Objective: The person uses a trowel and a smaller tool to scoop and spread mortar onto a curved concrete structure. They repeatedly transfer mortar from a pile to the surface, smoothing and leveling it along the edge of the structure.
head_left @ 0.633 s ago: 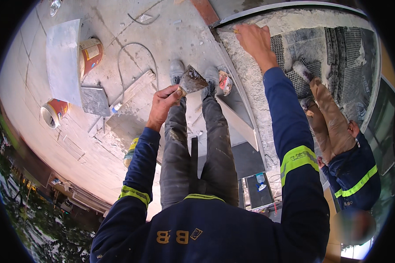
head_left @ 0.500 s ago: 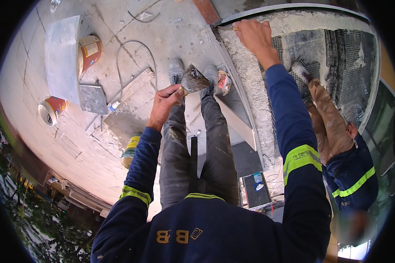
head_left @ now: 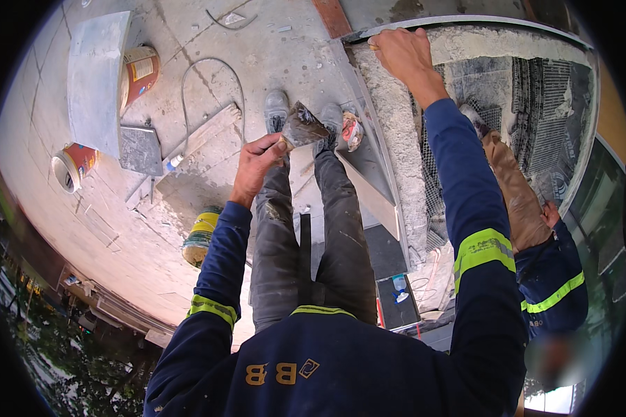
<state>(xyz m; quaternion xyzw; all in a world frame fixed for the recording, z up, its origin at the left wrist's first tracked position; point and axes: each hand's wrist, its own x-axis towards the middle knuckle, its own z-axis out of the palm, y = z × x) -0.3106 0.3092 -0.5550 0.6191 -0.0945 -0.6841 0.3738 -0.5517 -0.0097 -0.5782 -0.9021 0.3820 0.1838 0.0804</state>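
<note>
My left hand [head_left: 256,169] is closed around the handle of a putty knife [head_left: 306,128] with a wide, dark, smeared blade, held out above my shoes [head_left: 276,105]. Farther away and to the right, my right hand [head_left: 405,58] grips a tool by its pale wooden handle [head_left: 374,47]; only the handle's end shows, and the rest is hidden. This hand is over the rough, mortar-covered strip [head_left: 391,92] at the far left corner of the raised platform, close to its pale edging [head_left: 466,15].
A co-worker in tan trousers [head_left: 511,177] stands on the black mesh [head_left: 544,97] at right. Buckets [head_left: 140,68], a yellow-banded bucket [head_left: 200,233], a light panel [head_left: 96,80] and a cable [head_left: 186,104] are at left. A long board [head_left: 368,191] leans beside my right leg.
The view has shifted slightly, so floor objects sit a little lower and farther left. Both hands keep their grips with little movement. The co-worker's legs have shifted slightly.
</note>
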